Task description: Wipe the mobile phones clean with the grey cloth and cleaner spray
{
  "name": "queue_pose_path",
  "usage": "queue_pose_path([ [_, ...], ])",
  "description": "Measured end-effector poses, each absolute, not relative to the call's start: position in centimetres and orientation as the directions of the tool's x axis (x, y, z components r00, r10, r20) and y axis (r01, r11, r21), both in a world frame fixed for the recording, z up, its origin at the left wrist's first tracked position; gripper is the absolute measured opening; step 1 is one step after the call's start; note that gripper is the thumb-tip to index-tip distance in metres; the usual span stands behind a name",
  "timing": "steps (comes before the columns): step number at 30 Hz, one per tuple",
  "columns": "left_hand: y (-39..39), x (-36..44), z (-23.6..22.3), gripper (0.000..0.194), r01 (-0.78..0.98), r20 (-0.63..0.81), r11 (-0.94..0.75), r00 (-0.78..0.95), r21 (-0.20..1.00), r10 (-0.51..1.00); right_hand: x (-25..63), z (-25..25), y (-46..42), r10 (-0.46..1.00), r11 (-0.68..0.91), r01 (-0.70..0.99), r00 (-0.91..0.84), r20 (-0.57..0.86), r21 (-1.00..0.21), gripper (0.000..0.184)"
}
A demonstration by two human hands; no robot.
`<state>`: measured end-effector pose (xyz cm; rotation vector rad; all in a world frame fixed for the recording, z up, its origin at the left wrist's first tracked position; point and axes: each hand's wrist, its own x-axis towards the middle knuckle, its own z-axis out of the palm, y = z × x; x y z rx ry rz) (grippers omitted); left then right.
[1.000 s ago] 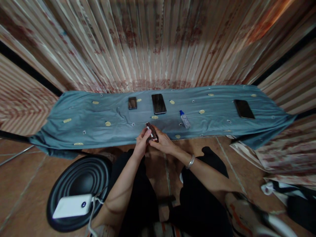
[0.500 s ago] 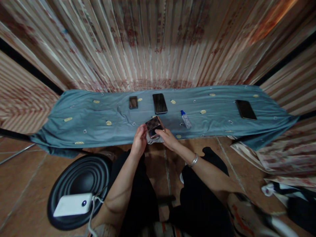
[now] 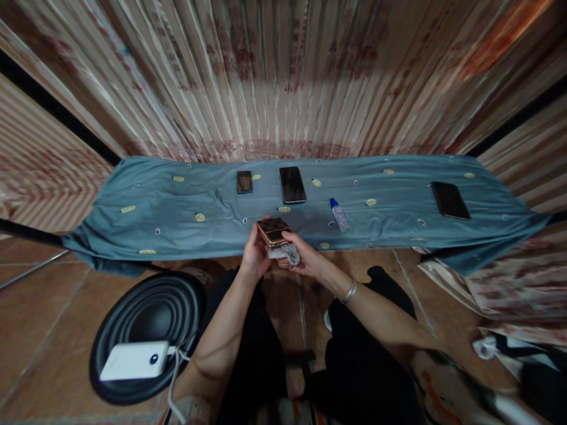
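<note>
Both hands meet over the near edge of a blue-grey patterned cloth (image 3: 177,206). My left hand (image 3: 254,258) grips a small square phone (image 3: 273,230) with a checkered, copper-edged back, held nearly flat. My right hand (image 3: 305,258) is closed on a crumpled grey wiping cloth (image 3: 287,254) just under the phone, thumb resting on the phone's face. A silver bracelet (image 3: 349,291) circles the right wrist.
On the blue-grey cloth lie a small dark square device (image 3: 244,182), a black phone (image 3: 292,185), a small spray bottle (image 3: 340,214) and another black phone (image 3: 450,199) at far right. A white power bank (image 3: 134,360) rests on a round black ridged object (image 3: 150,330) on the floor.
The small phone turned from edge-on to lying flat with its checkered back up. The grey wiping cloth has appeared under it in my right hand. The view shifted slightly.
</note>
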<state>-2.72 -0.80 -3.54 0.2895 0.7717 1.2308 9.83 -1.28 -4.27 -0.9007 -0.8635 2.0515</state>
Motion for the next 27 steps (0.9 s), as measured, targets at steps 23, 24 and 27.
queue_pose_path([
  [23,-0.4,-2.7,-4.1,0.043,-0.734,-0.487,0.374,0.068,0.567,0.871,13.4,-4.3,-1.0,0.840,0.541,0.566,-0.392,0.374,-0.622,0.061],
  [24,-0.4,-2.5,-4.0,0.043,-0.741,-0.491,0.370,0.062,0.560,0.869,13.3,-4.4,-1.0,0.826,0.563,0.581,-0.419,0.376,-0.588,0.063],
  [27,-0.4,-2.3,-3.8,0.045,-0.750,-0.500,0.373,0.066,0.546,0.863,13.3,-4.5,-1.0,0.797,0.604,0.609,-0.458,0.395,-0.514,0.062],
])
